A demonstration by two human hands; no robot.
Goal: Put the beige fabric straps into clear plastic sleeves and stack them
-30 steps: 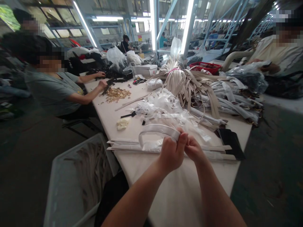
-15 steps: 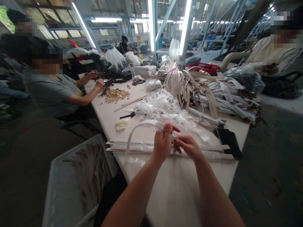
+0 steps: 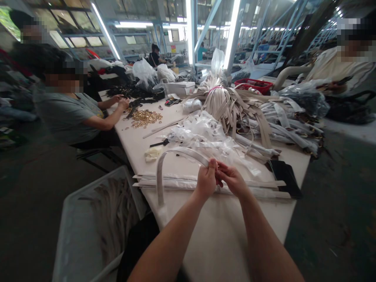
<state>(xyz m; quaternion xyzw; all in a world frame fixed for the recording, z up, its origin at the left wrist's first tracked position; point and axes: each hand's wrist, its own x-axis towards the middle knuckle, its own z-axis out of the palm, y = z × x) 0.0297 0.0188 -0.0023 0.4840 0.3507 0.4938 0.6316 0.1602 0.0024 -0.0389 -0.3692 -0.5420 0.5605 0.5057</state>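
Both my hands are close together above the table's near part. My left hand (image 3: 206,181) and my right hand (image 3: 232,180) pinch one end of a pale strap in a clear plastic sleeve (image 3: 182,150). The strap arcs up and to the left, and its free end hangs down near the table edge. Under my hands lies a stack of flat strips in clear plastic (image 3: 182,182) on the white table (image 3: 223,235). A loose heap of clear plastic film (image 3: 202,135) lies just beyond my fingers.
A grey bin of beige straps (image 3: 96,184) stands below the table's left edge. Farther along are a large beige strap bundle (image 3: 220,105), gold buckles (image 3: 143,118), a black pad (image 3: 283,174) and a red basket (image 3: 252,86). Co-workers sit on both sides.
My hands have drawn closer together on the strap end. The strap has risen from the table, and its free end now hangs lower on the left.
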